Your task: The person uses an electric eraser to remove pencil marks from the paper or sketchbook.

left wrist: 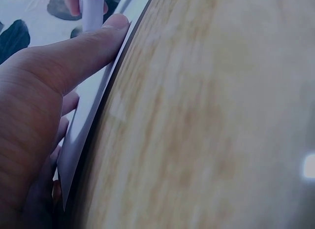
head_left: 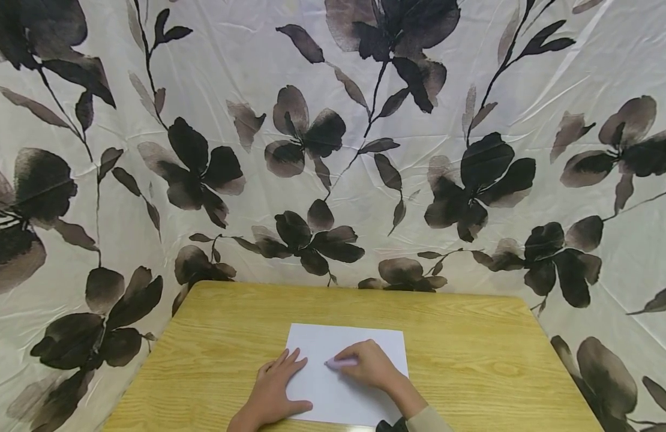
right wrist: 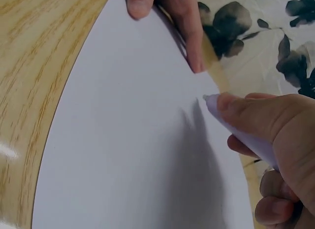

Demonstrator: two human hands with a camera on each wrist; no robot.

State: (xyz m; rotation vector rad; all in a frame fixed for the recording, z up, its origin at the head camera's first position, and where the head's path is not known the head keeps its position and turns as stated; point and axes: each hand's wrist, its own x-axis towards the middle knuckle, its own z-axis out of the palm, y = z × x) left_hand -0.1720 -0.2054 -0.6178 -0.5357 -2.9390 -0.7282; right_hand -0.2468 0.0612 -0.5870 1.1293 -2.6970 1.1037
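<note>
A white sheet of paper (head_left: pixel 319 384) lies on the wooden table. My left hand (head_left: pixel 273 393) rests on its left side, fingers and thumb spread; in the left wrist view the thumb (left wrist: pixel 93 51) lies along the paper's near edge. Between thumb and fingers my right hand (head_left: pixel 372 366) pinches a lavender pen (right wrist: pixel 261 146) with a tapered body and a small pale tip. The tip is at or just above the middle of the sheet; whether it touches I cannot tell. No clear mark shows on the paper.
The yellow wood-grain table (head_left: pixel 484 360) extends around the sheet on both sides. Behind and beside it hangs pale cloth (head_left: pixel 365 198) printed with dark flowers. A small black object (head_left: pixel 391 426) shows by the right forearm at the bottom edge.
</note>
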